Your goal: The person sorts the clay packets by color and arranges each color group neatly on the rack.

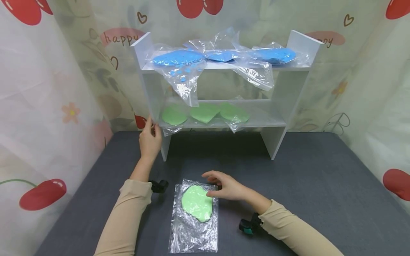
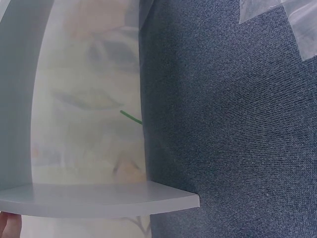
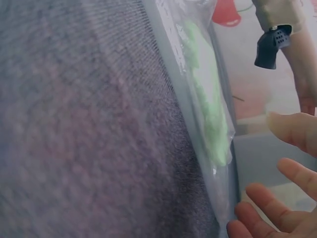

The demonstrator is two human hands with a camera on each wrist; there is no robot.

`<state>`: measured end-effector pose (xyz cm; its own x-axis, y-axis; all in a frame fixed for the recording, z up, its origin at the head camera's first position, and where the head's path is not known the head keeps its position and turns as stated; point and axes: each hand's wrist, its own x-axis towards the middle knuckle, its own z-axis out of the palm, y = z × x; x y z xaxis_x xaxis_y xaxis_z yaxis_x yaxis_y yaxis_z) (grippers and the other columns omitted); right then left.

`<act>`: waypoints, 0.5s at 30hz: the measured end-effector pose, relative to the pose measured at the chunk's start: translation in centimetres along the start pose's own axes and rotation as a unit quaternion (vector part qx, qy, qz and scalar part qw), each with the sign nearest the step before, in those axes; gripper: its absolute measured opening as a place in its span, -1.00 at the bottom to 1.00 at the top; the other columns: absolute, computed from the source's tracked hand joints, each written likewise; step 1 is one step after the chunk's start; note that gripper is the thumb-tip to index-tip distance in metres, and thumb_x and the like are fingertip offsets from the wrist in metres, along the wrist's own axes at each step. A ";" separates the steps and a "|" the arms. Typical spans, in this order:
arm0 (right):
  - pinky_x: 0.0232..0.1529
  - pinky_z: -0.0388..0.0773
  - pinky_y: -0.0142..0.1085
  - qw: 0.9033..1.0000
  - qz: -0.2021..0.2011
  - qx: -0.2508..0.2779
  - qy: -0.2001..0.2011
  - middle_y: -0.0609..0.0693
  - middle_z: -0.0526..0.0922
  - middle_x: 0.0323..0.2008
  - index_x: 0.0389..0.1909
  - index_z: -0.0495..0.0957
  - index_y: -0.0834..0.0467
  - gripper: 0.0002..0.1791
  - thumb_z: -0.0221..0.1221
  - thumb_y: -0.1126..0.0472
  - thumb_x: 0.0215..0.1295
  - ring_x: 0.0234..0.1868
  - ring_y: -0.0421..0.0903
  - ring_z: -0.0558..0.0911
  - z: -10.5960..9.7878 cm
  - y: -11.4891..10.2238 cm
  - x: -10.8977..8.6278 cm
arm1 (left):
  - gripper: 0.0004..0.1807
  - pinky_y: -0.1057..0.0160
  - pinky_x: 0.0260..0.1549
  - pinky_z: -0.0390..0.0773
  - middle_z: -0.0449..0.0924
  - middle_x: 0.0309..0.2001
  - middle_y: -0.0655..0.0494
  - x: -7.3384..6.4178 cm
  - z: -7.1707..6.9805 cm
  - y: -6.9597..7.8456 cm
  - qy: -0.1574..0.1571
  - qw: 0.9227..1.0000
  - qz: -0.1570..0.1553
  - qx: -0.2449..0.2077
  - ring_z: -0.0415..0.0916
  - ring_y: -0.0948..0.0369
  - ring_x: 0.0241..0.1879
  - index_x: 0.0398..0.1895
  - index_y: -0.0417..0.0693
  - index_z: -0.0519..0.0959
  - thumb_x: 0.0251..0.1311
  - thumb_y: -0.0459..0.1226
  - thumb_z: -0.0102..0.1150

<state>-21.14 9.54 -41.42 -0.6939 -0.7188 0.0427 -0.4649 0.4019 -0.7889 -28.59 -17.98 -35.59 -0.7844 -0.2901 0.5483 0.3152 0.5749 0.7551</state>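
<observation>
A clear plastic bag (image 1: 193,236) holding a flat, rounded piece of light green slime or clay (image 1: 196,203) lies on the dark table. My right hand (image 1: 225,185) is over the bag's upper right edge with its fingers loosely bent and nothing in them. In the right wrist view, thumb and fingers (image 3: 294,173) are spread beside the bagged green piece (image 3: 208,99). At the white shelf's left side panel (image 1: 152,92), my left hand (image 1: 150,140) touches the outer edge with its fingertips. Only a bit of its fingers (image 2: 10,225) shows in the left wrist view.
On the upper shelf board lie several bags of blue material (image 1: 179,58), some hanging over the front. Bags of flat green pieces (image 1: 205,112) line the middle board. Printed cloth (image 1: 70,113) surrounds the table (image 1: 320,185). A thin cable (image 1: 339,122) is at the back right.
</observation>
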 end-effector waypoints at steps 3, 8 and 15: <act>0.20 0.36 0.08 1.000 0.000 -0.007 -0.005 0.22 0.38 0.24 0.28 0.26 0.24 -0.33 0.25 0.15 0.17 0.24 0.19 0.40 0.2 0.3 0.2 | -0.53 -0.09 -0.17 0.57 0.56 0.07 -0.18 0.0 0.0 0.0 0.000 1.000 0.000 0.001 0.59 -0.07 -0.01 0.33 0.05 0.31 0.36 -0.25 -0.13; 0.22 0.35 0.05 1.000 -0.003 -0.025 -0.017 0.20 0.37 0.25 0.29 0.24 0.24 -0.26 0.30 0.13 0.11 0.27 0.17 0.38 0.6 0.5 0.5 | -0.54 -0.10 -0.17 0.56 0.58 0.05 -0.18 0.0 0.0 -0.1 -0.002 1.000 -0.002 0.002 0.60 -0.06 -0.02 0.32 0.05 0.32 0.35 -0.25 -0.12; 0.23 0.32 0.04 0.998 0.002 -0.040 -0.038 0.18 0.35 0.27 0.31 0.21 0.23 -0.17 0.35 0.09 0.05 0.27 0.15 0.38 1.0 0.6 0.9 | -0.56 -0.10 -0.18 0.57 0.57 0.07 -0.16 0.1 0.0 0.0 -0.001 1.000 -0.001 0.005 0.60 -0.06 -0.02 0.29 0.04 0.34 0.35 -0.25 -0.12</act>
<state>-21.48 8.53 -42.47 -0.6537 -0.7567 -0.0090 -0.5071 0.4468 -0.7371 -28.65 -17.99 -35.56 -0.7859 -0.2906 0.5458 0.3077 0.5817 0.7529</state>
